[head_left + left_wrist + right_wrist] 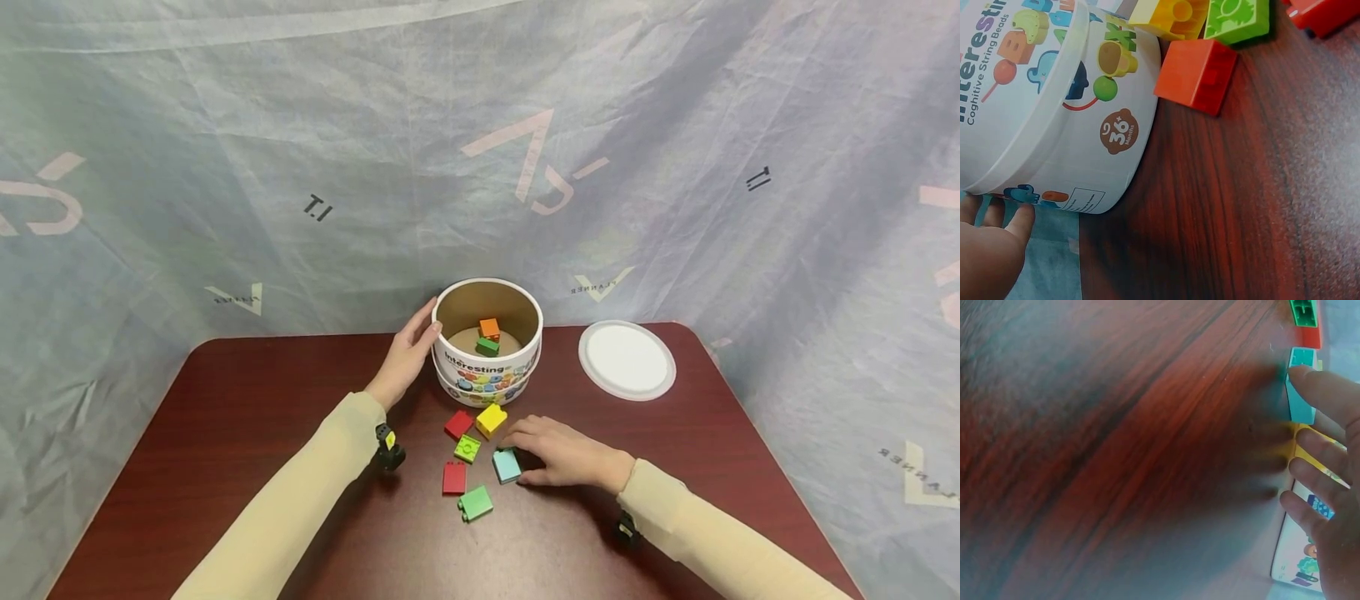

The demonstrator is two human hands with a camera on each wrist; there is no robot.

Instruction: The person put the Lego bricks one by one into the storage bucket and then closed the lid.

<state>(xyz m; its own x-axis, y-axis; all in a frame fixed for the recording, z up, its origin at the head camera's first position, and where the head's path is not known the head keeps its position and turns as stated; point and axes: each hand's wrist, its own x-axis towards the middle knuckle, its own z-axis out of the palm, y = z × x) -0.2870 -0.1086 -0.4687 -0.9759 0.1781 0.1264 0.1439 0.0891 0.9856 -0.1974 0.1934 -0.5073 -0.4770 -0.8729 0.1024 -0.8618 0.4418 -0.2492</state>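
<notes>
In the head view a white round bucket with printed pictures stands at the table's back. Inside it lie an orange block and a green block. My left hand rests against the bucket's left side, fingers extended along the wall near the rim. With thumb and fingers around it, my right hand holds a light blue block at the table. Nearby lie a yellow block, two red blocks, a lime block and a green toy block.
A white round lid lies on the dark red-brown table to the bucket's right. Grey printed cloth hangs behind the table and along both sides.
</notes>
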